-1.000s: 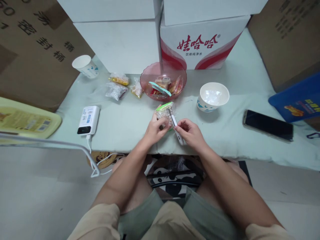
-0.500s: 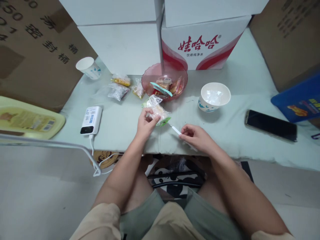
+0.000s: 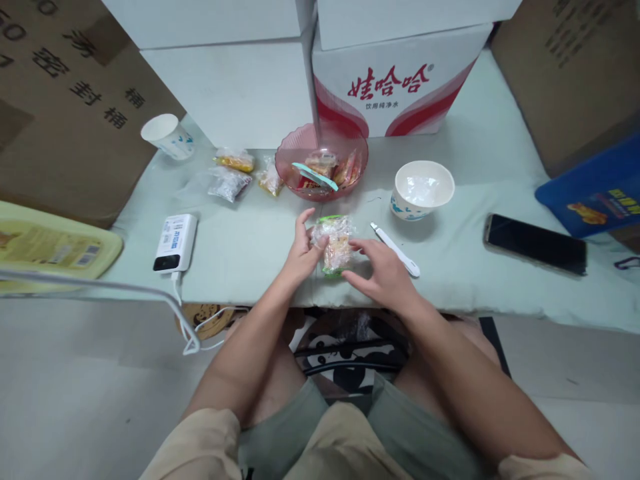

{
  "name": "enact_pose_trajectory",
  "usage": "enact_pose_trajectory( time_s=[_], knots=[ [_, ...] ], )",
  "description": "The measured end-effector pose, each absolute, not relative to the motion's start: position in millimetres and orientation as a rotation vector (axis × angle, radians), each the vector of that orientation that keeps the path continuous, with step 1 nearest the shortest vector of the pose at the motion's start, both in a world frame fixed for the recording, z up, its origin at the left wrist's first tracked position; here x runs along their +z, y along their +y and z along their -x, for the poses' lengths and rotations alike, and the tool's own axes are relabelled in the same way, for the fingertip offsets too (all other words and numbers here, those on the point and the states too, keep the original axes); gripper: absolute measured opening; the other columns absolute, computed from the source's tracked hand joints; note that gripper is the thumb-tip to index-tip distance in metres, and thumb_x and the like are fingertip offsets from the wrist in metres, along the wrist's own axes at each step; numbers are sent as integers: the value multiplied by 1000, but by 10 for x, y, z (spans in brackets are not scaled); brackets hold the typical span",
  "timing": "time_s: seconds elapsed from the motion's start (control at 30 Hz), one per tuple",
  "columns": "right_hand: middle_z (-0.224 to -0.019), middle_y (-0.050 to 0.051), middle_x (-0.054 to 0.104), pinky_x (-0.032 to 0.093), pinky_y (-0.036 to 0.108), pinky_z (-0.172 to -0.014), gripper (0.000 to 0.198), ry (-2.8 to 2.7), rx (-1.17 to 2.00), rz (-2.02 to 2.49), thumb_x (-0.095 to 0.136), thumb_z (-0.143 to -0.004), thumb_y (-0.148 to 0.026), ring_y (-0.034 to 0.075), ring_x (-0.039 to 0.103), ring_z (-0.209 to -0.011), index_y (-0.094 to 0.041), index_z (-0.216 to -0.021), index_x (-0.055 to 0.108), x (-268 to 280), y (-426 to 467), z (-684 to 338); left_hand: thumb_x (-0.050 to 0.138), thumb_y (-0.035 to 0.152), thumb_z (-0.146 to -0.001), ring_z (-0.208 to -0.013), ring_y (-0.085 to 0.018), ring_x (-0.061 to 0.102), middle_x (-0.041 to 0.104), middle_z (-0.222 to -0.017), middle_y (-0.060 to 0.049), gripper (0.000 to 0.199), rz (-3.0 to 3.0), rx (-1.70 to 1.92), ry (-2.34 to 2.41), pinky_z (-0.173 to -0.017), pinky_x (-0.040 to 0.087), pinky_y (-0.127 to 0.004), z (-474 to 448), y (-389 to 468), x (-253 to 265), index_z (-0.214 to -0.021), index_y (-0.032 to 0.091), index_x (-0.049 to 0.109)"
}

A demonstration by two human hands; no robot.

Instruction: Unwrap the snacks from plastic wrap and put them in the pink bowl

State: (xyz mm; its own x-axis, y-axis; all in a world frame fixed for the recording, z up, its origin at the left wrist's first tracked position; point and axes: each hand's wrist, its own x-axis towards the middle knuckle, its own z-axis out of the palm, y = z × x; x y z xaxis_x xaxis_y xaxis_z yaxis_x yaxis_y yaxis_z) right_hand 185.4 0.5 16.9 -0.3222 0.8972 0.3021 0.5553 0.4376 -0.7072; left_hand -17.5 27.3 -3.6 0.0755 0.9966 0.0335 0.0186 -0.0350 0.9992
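Note:
My left hand (image 3: 303, 250) pinches the left side of a snack packet (image 3: 337, 245), a pale, crumbly bar in clear wrapping with green ends. Beside the packet's right edge is my right hand (image 3: 376, 268), its thumb and fingers spread apart. Whether its fingertips touch the wrapper I cannot tell. A white utility knife (image 3: 395, 249) lies on the cloth just right of that hand, with its metal tip pointing away to the left. Behind the packet stands a pink translucent bowl (image 3: 290, 157) holding wrapped snacks and a turquoise strip-like tool (image 3: 315, 177).
A paper cup (image 3: 424, 190) with clear plastic inside stands right; another cup (image 3: 169, 137) leans back left. Small packets (image 3: 230, 183) lie beside the bowl. A power bank (image 3: 176, 241) with cable is left, a phone (image 3: 536, 244) right. White boxes (image 3: 395, 90) stand behind.
My right hand has let go of the utility knife, which now lies on the cloth, and has moved to the packet. My left hand has brought the packet nearer and turned it more upright.

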Motion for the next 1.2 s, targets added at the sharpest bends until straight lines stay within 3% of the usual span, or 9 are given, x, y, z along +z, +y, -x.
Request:
enact_pose_trajectory(
  time_s=[0.2,0.33,0.47,0.6,0.73,0.93,1.0,1.07,1.2],
  knots=[
    [-88,6,70,44,36,-79,21,-2141,543,1069,49,-89,-17,22,62,-86,-24,-86,68,212,-126,-1709,69,63,-82,-58,-13,58,55,-75,4,74,-1072,1222,1269,-57,50,-26,225,310,-48,-138,31,32],
    [-102,4,74,44,37,-92,23,-2297,636,700,48,-88,-11,21,64,-108,-24,-81,66,227,-236,-1692,75,66,-73,-71,-16,65,62,-92,0,88,-1050,1268,1271,-65,53,-29,287,369,-121,-140,35,27],
    [-85,-1,75,50,33,-85,26,-2322,928,563,49,-84,-8,17,70,-88,-25,-92,67,244,-291,-1702,88,60,-59,-98,-23,69,63,-117,-7,112,-1136,1264,1220,-82,57,-38,291,358,-95,-144,37,20],
    [-106,7,72,55,35,-81,19,-1776,1020,1045,57,-88,-27,22,69,-97,-23,-105,64,204,-184,-1714,91,52,-60,-102,-28,70,64,-119,-10,122,-1176,1150,1095,-83,58,-43,252,278,18,-151,37,12],
    [-130,16,63,60,40,-82,63,-1336,1443,1170,72,-76,-42,25,69,-107,-23,-131,46,68,-32,-1649,88,48,-65,-93,-27,71,65,-112,-9,123,-1266,958,934,-78,59,-41,216,178,85,-156,36,5],
    [-122,11,67,58,40,-90,52,-1157,1532,1157,71,-71,-33,22,71,-100,-24,-117,47,-13,22,-1584,83,38,-69,-83,-19,67,62,-115,-8,98,-1358,1045,1071,-71,56,-33,219,164,26,-149,33,27],
    [-119,10,67,57,39,-89,51,-1077,1490,1193,71,-68,-31,22,71,-100,-24,-113,47,-4,31,-1582,81,33,-69,-80,-15,64,62,-111,-6,67,-1357,1130,1190,-70,53,-28,233,194,24,-127,27,49],
    [-114,7,69,57,37,-88,51,-958,1489,1205,70,-65,-26,21,70,-100,-24,-110,48,13,45,-1573,77,32,-72,-69,-12,59,63,-89,-2,33,-1326,1142,1282,-62,48,-23,240,217,58,-96,20,58],
    [-102,0,72,58,34,-81,49,-627,1670,1101,64,-58,-20,19,69,-90,-25,-105,53,79,60,-1542,73,35,-74,-51,-9,50,56,-61,3,25,-1094,1196,1292,-50,39,-20,225,221,213,-73,19,53]
  ],
)
